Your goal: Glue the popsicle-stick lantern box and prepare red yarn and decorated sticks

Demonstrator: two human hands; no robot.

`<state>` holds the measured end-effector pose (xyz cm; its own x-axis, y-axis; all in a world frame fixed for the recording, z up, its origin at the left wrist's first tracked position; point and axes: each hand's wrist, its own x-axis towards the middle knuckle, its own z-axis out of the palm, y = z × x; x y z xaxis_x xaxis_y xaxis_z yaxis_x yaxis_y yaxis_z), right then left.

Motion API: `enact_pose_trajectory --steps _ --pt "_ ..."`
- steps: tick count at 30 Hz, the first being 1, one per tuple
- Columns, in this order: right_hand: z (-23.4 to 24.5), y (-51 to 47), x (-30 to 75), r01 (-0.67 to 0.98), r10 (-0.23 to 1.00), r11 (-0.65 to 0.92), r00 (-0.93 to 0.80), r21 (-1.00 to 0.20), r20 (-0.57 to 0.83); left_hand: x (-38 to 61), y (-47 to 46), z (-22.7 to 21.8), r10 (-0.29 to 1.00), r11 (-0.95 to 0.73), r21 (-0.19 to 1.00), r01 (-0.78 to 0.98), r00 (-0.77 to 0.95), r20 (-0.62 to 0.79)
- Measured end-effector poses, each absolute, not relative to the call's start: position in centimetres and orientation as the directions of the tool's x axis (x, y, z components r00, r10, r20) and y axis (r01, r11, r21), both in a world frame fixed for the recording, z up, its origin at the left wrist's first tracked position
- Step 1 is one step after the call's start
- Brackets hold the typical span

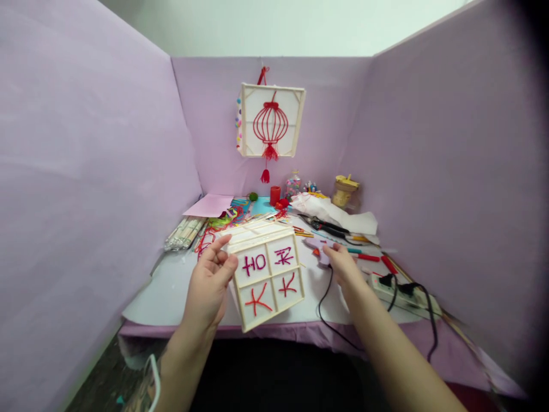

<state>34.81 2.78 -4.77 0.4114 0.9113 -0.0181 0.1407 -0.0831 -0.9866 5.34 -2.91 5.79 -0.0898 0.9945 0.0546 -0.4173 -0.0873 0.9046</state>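
My left hand (210, 280) pinches the upper left edge of a box-shaped lantern (262, 279) with a pale wooden frame and white panels. The panel facing me is split into four panes, with purple and red strokes shaped like characters and letters. The lantern is tilted above the table's front part. Over to the right, my right hand (341, 264) has its fingers closed around a lilac hot glue gun (316, 246), whose nozzle points left. A black cord runs down from the glue gun. The lantern and glue gun are apart.
Another lantern (295, 137) with a red lantern design hangs at the back. Pliers (328, 226), a power strip (403, 297) with plugs and cords, and red sticks (388, 264) lie right. Bundled wooden sticks (186, 232) and tangled red yarn lie left. Lilac walls enclose the table.
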Motion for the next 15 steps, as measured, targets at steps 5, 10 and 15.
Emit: enact_pose_trajectory --steps 5,10,15 --pt "0.0 -0.5 31.4 0.137 0.952 0.155 0.244 -0.978 0.185 5.3 -3.1 5.7 0.99 -0.109 0.92 -0.376 -0.125 0.066" --pt "3.9 -1.3 28.8 0.056 0.95 0.3 -0.105 -0.952 0.293 5.1 -3.5 5.1 0.984 -0.163 0.939 -0.303 -0.117 0.133" --pt "4.2 -1.1 27.9 0.041 0.961 0.255 -0.118 -0.966 0.248 4.5 -3.8 4.3 0.965 -0.257 0.956 -0.14 -0.101 0.244"
